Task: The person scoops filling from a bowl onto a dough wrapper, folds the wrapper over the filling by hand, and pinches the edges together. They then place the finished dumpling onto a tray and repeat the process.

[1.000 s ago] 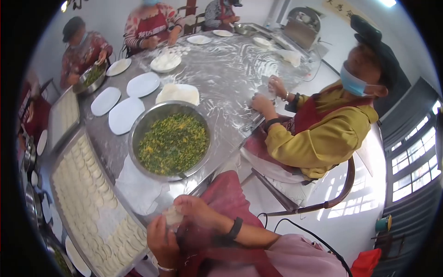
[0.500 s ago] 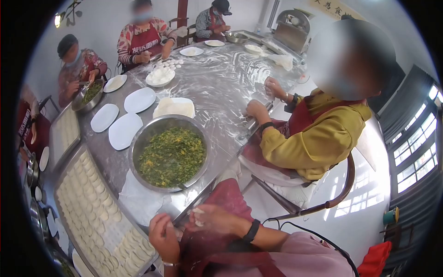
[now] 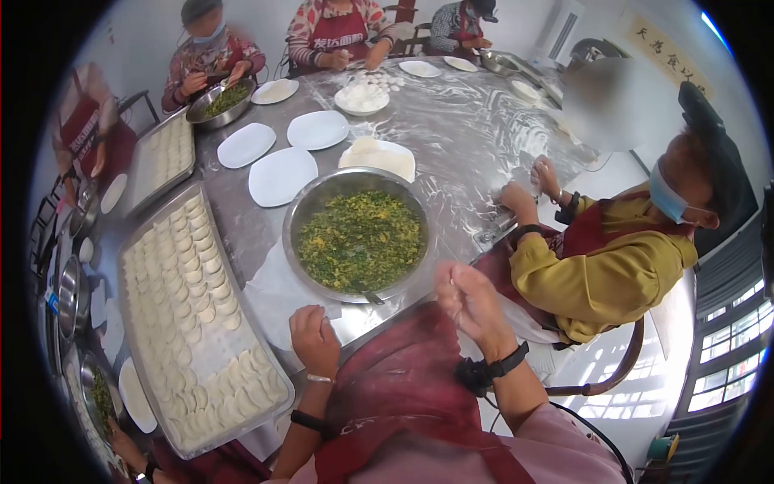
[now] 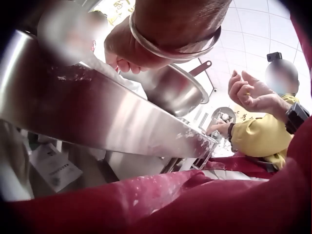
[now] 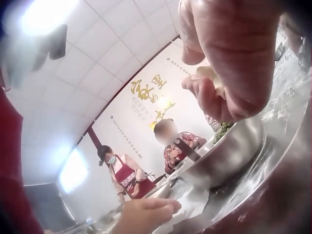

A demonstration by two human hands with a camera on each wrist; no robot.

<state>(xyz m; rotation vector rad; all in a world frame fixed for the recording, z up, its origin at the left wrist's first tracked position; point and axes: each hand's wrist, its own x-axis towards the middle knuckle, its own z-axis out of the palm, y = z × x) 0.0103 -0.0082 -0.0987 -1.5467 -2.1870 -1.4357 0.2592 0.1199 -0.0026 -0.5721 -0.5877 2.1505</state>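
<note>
My left hand (image 3: 316, 339) is at the table's near edge beside a white sheet (image 3: 278, 294), fingers loosely bent, holding nothing that shows. To the right, my right hand (image 3: 476, 310) is raised over my apron-covered lap, near the big metal bowl. Its thumb and bent fingers pinch a small pale dumpling (image 5: 209, 75), mostly hidden by the hand in the right wrist view. The metal bowl (image 3: 355, 181) holds chopped green and yellow filling (image 3: 363, 242). Left of my left hand lies a metal tray (image 3: 222, 343) with rows of raw dumplings (image 3: 189, 266).
Beyond the bowl are white plates (image 3: 282, 177) and a plate of wrappers (image 3: 379, 157). A bowl of flour (image 3: 361, 99) stands farther back on the floured table (image 3: 451, 121). A person in a yellow top (image 3: 601, 270) sits close on my right; several others work around the table.
My hands, together around a dumpling a second ago, have moved apart. The right hand has risen to the right with it; the left has moved forward to the table edge. The head view has turned.
</note>
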